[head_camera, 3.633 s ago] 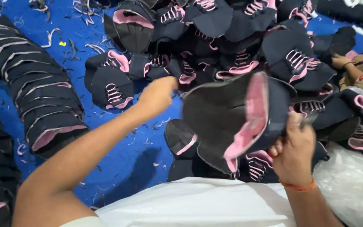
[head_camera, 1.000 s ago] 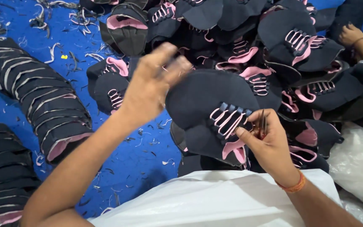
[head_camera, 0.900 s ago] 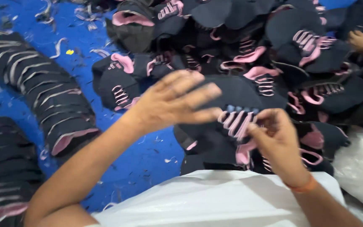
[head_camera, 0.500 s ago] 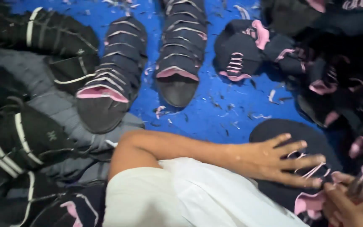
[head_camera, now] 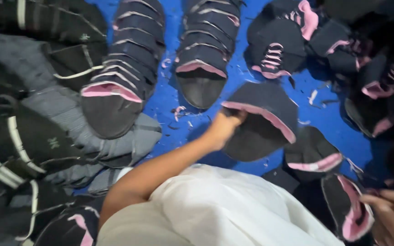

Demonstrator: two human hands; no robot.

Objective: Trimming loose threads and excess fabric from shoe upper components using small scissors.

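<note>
The left hand (head_camera: 224, 127) has its fingers closed on the rim of a black shoe upper with pink lining (head_camera: 263, 120), holding it over the blue surface (head_camera: 334, 120) near two nested stacks (head_camera: 206, 50). Judging by the loose heap (head_camera: 375, 68) at right, many uppers remain unsorted. The right hand (head_camera: 391, 214) grips another upper (head_camera: 349, 212) at the lower right edge.

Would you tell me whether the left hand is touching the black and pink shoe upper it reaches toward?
Touching: the head view shows the left hand gripping the edge of the shoe upper.

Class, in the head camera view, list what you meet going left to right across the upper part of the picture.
Grey fabric pieces → stack of black-and-pink shoe uppers → second stack → left hand gripping a black-and-pink upper → loose heap of uppers.
</note>
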